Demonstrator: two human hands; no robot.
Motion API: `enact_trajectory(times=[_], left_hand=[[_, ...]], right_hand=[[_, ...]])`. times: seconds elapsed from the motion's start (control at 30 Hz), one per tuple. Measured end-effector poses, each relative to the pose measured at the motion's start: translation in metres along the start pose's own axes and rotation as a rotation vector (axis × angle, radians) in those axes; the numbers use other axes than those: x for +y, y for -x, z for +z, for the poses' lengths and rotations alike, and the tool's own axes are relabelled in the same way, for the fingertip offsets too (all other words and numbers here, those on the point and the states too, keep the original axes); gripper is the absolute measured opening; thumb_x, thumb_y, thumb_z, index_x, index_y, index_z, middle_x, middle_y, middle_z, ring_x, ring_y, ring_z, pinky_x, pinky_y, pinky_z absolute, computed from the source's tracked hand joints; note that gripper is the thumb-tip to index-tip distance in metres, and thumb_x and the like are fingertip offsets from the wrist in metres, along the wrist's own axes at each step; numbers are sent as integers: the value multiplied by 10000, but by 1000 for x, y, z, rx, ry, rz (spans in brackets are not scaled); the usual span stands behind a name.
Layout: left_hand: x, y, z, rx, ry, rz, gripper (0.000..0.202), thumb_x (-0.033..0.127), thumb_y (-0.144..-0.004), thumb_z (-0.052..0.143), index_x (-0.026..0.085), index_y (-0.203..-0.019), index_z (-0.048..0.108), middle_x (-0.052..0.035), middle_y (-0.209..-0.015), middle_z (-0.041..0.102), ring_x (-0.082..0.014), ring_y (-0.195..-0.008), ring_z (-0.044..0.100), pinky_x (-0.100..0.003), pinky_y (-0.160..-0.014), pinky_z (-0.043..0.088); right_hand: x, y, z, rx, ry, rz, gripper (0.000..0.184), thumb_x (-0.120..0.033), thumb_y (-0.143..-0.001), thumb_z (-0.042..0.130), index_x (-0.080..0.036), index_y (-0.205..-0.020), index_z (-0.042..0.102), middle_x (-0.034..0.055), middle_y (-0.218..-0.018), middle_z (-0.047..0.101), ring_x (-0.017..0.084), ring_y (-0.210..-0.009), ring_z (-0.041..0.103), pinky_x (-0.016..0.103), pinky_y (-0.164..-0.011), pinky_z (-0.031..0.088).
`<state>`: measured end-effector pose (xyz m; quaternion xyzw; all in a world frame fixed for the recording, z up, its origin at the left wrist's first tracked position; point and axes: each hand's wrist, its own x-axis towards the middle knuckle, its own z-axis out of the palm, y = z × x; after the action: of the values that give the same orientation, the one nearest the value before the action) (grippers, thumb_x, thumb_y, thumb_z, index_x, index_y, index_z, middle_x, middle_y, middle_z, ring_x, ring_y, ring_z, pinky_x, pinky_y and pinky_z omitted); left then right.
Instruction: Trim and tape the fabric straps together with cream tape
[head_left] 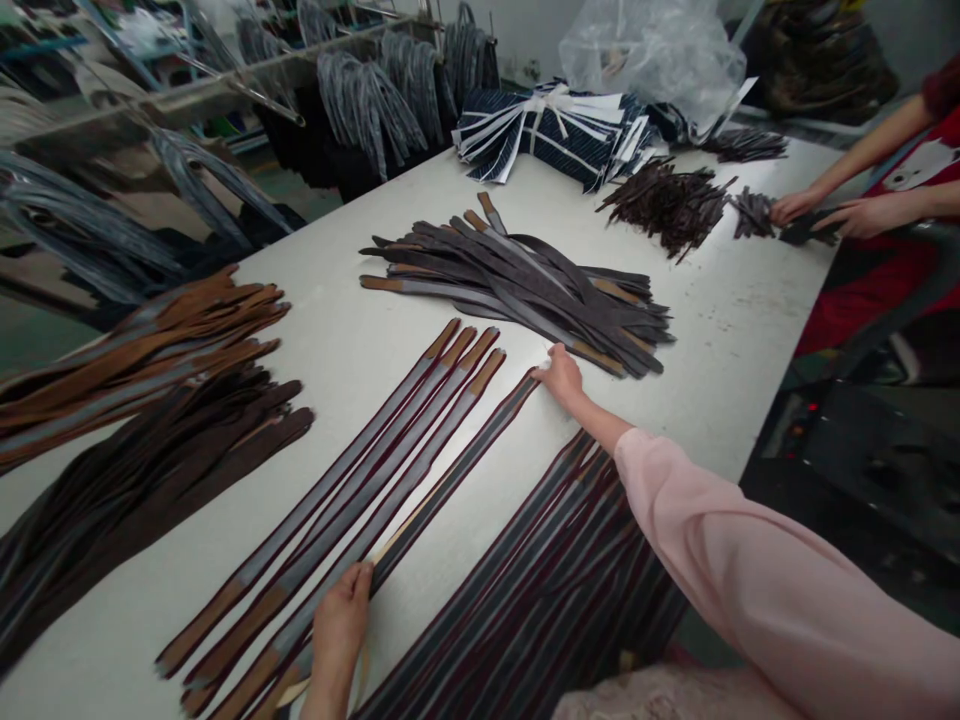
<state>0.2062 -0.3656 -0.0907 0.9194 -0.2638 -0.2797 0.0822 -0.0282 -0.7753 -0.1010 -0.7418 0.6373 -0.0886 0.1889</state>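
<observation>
Where the white table [697, 400] shows right of my right hand [564, 380], it runs to an edge. Grey strips [517, 270] heap just beyond, brown-tipped strips [356, 500] lie leftward, a dark bundle [517, 590] nearer me. Between my hands stretches a narrow strip [459, 475]: the right pinches its far end, my left hand [342, 610] is closed on its nearer part.

The tabletop [705, 350] looked smooth and faintly glossy, the dark strip [465, 464] at centre matt, the upper-right sheeting [645, 45] shiny plastic.
</observation>
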Motion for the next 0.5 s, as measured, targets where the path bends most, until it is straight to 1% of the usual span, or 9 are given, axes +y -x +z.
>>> enact_trajectory(times=[0.07,0.1,0.17,0.2,0.27,0.33,0.37,0.43,0.5], left_hand=[[5,3,-1,2,-25,14,305,395,-774,376,206,-789,615,-52,-722,666,-219,-730,603,-273,-628,408],[7,5,-2,2,-23,20,304,396,-778,375,206,-784,612,-47,-709,658,-211,-720,600,-266,-624,402],[12,8,-3,-1,-5,31,311,411,-783,368,206,-759,601,-26,-648,624,-191,-682,588,-253,-610,391],[12,10,-4,-6,9,35,321,423,-785,362,206,-735,593,-11,-601,594,-180,-651,577,-247,-599,385],[8,14,-7,-26,38,26,348,453,-782,355,204,-689,579,15,-517,523,-162,-588,545,-240,-570,374],[-7,20,-10,-44,71,-7,373,487,-769,361,202,-668,579,31,-475,478,-151,-539,515,-238,-540,367],[-19,23,-12,-51,90,-30,381,502,-760,369,202,-671,586,35,-464,469,-148,-520,504,-238,-525,367],[-51,32,-16,-53,126,-79,389,519,-743,383,204,-705,608,35,-457,483,-149,-502,501,-242,-513,384],[-88,42,-22,-24,143,-128,367,502,-722,413,208,-748,632,20,-524,574,-157,-540,544,-241,-541,428]], right_hand=[[-10,14,-4,-11,37,-129,341,-356,-753,537,-168,-1036,506,94,-1001,590,195,-878,539,266,-702,374],[-16,24,-3,-57,46,-216,269,-341,-778,508,-174,-988,531,90,-981,598,190,-882,538,261,-710,371],[-31,46,3,-218,47,-376,197,-329,-804,476,-183,-894,573,81,-905,621,181,-868,546,249,-708,367],[-38,56,8,-305,48,-425,191,-331,-803,479,-184,-858,588,79,-865,629,179,-853,554,246,-701,368],[-49,74,19,-419,68,-440,191,-335,-791,498,-182,-824,608,81,-827,639,180,-835,566,246,-689,372],[-56,83,27,-442,99,-396,196,-333,-782,510,-177,-823,620,88,-841,645,179,-842,572,246,-686,376],[-57,85,29,-437,110,-376,197,-331,-778,513,-176,-829,624,89,-855,647,178,-849,573,244,-685,379],[-57,86,31,-430,120,-364,200,-335,-768,525,-174,-830,627,86,-863,648,172,-850,575,235,-675,383],[-56,85,31,-427,129,-366,204,-348,-749,546,-172,-816,626,81,-849,648,171,-839,578,231,-664,384]])
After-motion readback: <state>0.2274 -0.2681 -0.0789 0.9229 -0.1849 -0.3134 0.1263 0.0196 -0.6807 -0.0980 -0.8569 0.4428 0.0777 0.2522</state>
